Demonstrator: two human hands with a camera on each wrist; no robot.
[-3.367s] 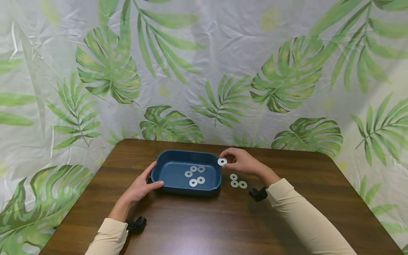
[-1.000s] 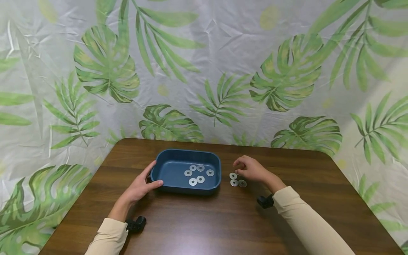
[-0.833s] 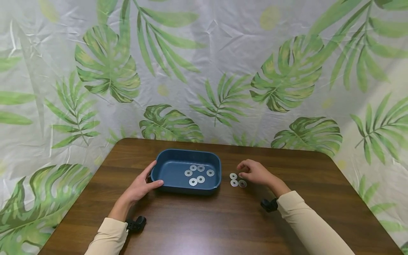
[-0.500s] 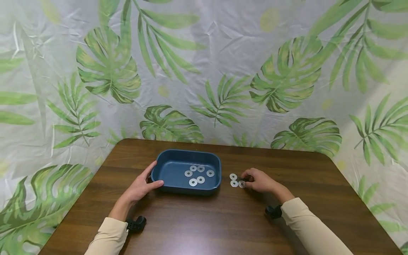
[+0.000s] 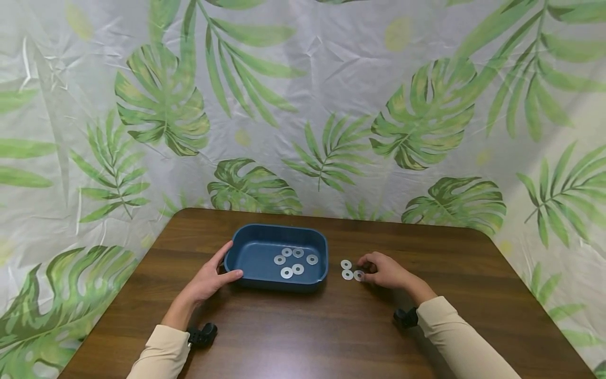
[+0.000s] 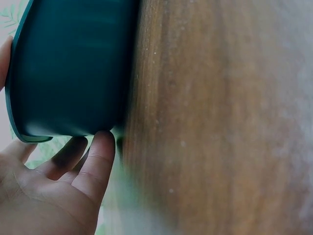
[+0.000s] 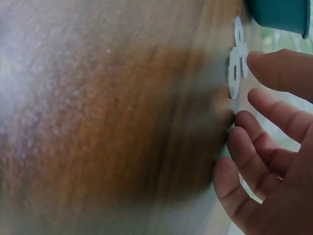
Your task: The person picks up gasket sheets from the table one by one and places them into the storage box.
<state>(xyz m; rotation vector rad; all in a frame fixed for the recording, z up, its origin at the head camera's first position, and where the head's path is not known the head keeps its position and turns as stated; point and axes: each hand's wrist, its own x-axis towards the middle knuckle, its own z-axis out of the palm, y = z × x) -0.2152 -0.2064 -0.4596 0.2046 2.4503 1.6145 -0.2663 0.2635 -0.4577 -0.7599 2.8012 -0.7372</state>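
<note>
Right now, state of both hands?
Left hand: holding the blue tray at its left end.
Right hand: open, holding nothing, by the nearest washer.

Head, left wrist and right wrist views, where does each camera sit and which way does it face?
Head: worn on the head, facing forward and down at the table, tray and printed cloth; left hand, right hand and sleeves show.
Left wrist: on the left wrist, facing the tray's outer side; part of that hand shows.
Right wrist: on the right wrist, facing low across the table toward three washers; part of that hand shows.
Shared: head and right wrist both show those washers beside the tray.
</note>
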